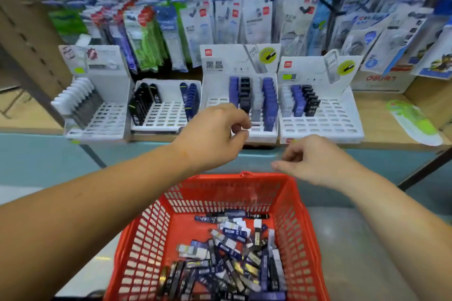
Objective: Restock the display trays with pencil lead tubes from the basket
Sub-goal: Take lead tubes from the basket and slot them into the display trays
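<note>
Since empty tray slots (216, 101) lie just ahead, left hand (215, 134) hovers curled, contents untellable; right hand (310, 161) slack, empty, above basket (220, 193) for next pick.

Basket (288, 215) sits before trays (320, 127) on shelf (381, 107).

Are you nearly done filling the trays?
Not nearly. The trays have some tubes standing in them, but many slots are empty. The left hand is at the third tray from the left, the right hand hovers by the basket, and a pile of tubes is waiting there.
</note>
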`<control>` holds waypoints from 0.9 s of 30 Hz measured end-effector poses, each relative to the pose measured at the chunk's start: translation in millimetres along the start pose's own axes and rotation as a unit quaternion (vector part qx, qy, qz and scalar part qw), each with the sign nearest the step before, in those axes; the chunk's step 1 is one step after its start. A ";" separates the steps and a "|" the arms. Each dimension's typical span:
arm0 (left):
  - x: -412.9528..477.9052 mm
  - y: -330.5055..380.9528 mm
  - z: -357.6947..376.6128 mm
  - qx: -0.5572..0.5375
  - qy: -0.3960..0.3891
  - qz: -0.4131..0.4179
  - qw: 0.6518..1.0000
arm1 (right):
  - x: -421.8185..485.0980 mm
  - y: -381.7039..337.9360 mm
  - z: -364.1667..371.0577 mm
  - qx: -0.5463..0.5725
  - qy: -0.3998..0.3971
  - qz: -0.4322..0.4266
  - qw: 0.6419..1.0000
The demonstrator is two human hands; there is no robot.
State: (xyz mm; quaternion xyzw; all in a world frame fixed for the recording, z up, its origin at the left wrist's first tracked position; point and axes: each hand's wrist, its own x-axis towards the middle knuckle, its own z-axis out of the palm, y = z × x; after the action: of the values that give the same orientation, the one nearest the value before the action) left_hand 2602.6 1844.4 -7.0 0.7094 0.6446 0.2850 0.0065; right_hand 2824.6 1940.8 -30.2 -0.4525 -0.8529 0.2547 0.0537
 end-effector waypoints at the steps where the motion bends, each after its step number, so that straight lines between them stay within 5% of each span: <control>1: -20.4 -4.9 0.1 -0.004 -0.014 -0.020 1.000 | -9.5 -8.8 9.2 0.000 -0.035 -0.023 0.999; 11: -169.7 -64.0 70.3 -0.040 -0.242 -0.208 0.947 | -72.8 -0.1 162.1 -0.092 -0.239 -0.006 0.967; 17: -215.3 -91.6 138.9 -0.070 -0.382 -0.292 0.874 | -56.5 20.5 232.9 -0.078 -0.270 0.071 0.957; 27: -262.4 -146.3 222.9 0.041 -0.487 -0.316 0.813 | -3.1 52.5 343.4 -0.109 -0.288 0.114 0.944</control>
State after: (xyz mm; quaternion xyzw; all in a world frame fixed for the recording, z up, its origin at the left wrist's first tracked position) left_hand 2559.6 1708.0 -352.6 0.5123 0.7569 -0.1421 0.3801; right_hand 2754.9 1829.9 -352.0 -0.4576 -0.7970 0.2840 -0.2735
